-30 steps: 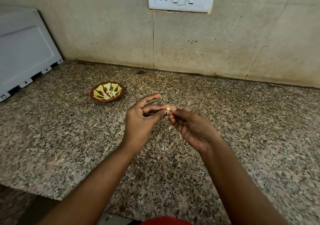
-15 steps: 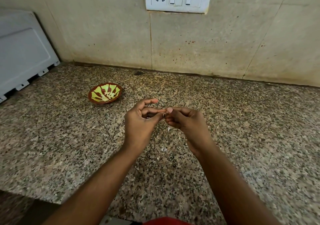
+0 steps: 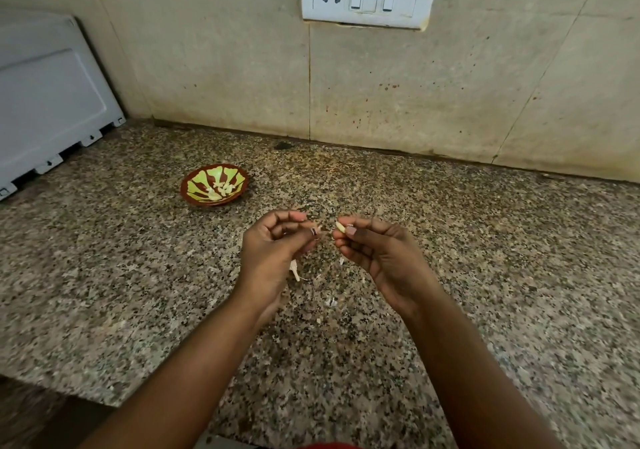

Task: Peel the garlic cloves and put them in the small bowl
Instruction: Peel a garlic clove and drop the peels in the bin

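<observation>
The right hand (image 3: 377, 258) pinches a pale garlic clove (image 3: 340, 227) at its fingertips. The left hand (image 3: 273, 254), joined to it half a second ago, has pulled apart, pinching what looks like skin. Likely peeled; the bowl (image 3: 214, 189) on the worktop (image 3: 138, 275) comes next.

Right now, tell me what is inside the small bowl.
The small bowl holds a little heap of pale peeled garlic cloves, lying on its green and brown pattern. Their number is too small to count, and whatever lies beneath the heap is covered.
</observation>
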